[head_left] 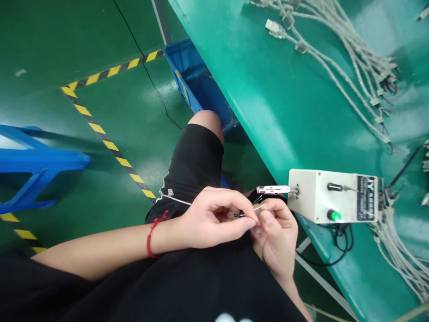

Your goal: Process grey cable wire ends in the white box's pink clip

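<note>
Left hand (217, 219) and right hand (278, 232) meet below centre of the frame, each closed in a pinch of thumb and fingers on fine wires (258, 207).

Green floor (40, 98) fills the left of the frame, marked with yellow-and-black tape (96, 128). A green tabletop (254, 89) occupies the right, its edge running diagonally down from upper centre. At the left edge stands a blue plastic frame (50, 161). Against the table edge, upper centre, sits a blue bin (192, 100). One bundle of pale cables (351, 38) lies at upper right; a second bundle (398, 250) lies at lower right. Near the tabletop's edge, right of the hands, rests a white box (311, 201) with a black label and a slim fixture (273, 190) projecting from its left side, just above the fingers. Its green button (335, 216) is lit. A red bracelet (149, 241) circles the left wrist. The wires show pale, dark and red between the fingertips; their exact ends are too small to determine.
</note>
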Available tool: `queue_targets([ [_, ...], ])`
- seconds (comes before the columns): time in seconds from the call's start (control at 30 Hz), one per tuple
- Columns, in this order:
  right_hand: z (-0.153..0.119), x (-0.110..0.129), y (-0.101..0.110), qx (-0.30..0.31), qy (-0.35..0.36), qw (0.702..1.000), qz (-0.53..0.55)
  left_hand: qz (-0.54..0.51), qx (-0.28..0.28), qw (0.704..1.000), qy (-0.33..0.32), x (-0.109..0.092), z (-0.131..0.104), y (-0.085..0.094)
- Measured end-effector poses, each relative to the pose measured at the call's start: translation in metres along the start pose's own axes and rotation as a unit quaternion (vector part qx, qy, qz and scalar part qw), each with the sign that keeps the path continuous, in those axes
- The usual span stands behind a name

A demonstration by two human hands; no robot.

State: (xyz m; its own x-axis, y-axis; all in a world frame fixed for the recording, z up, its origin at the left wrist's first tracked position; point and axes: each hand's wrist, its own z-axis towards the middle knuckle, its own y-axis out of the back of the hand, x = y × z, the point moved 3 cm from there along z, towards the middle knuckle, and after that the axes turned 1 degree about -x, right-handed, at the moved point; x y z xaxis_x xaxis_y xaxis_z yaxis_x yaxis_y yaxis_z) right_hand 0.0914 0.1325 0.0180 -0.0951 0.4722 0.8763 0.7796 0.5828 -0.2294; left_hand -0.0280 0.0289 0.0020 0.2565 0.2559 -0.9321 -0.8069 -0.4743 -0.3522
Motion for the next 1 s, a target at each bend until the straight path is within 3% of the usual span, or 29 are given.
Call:
queue_targets([
  [0.2, 0.000, -0.001, 0.001, -0.007, 0.064, 0.998, -0.024, -0.001, -0.013, 1.000, 0.014, 0.001, 0.000, 0.001],
  [0.5, -0.002, -0.004, 0.003, -0.032, 0.049, 0.997, -0.042, 0.001, -0.012, 0.999, 0.033, 0.002, -0.002, 0.001],
  [0.73, -0.002, -0.004, 0.002, -0.033, 0.080, 0.996, -0.019, -0.014, -0.022, 0.999, 0.045, 0.007, -0.003, 0.001],
  [1.0, 0.009, -0.010, 0.001, -0.049, 0.052, 0.997, -0.008, -0.013, -0.105, 0.989, 0.108, 0.012, 0.000, 0.004],
])
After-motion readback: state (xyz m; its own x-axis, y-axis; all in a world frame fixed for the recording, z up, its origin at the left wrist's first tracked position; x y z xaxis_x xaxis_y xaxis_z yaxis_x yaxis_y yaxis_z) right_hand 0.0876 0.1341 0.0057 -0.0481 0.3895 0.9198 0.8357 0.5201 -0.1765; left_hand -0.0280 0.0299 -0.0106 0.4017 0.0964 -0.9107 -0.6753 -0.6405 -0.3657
